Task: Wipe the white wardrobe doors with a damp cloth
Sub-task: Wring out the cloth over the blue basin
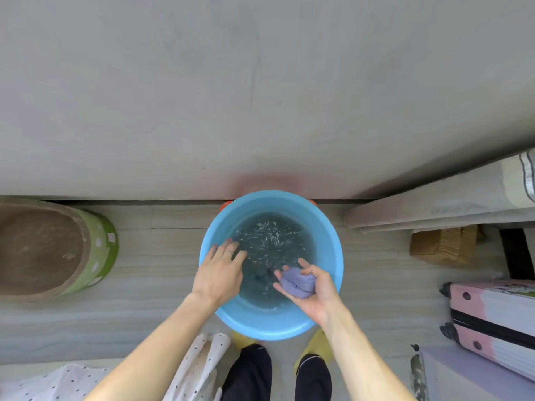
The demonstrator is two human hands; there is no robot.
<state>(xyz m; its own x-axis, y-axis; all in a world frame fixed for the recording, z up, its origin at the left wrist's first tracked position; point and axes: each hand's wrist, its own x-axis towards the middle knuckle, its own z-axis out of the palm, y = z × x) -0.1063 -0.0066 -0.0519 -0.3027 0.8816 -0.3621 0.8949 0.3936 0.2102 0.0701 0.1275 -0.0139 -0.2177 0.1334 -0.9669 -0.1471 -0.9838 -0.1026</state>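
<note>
A blue plastic basin [327, 241] holding rippling water stands on the floor right below me, against the foot of the white wardrobe doors [260, 91] that fill the upper half of the view. My right hand [311, 287] is over the basin's right side, palm up, cupped around a bunched lavender cloth [298, 283]. My left hand [221, 272] hovers over the basin's left rim, palm down, fingers spread, holding nothing; a ring shows on one finger.
A green-sided stool or tub with a brown top [52, 247] lies at the left. At the right are a rolled mat [434, 204], a cardboard box [443, 244] and a pink suitcase [492, 319]. Dotted white fabric [199, 369] and my feet in yellow slippers [315, 342] are below.
</note>
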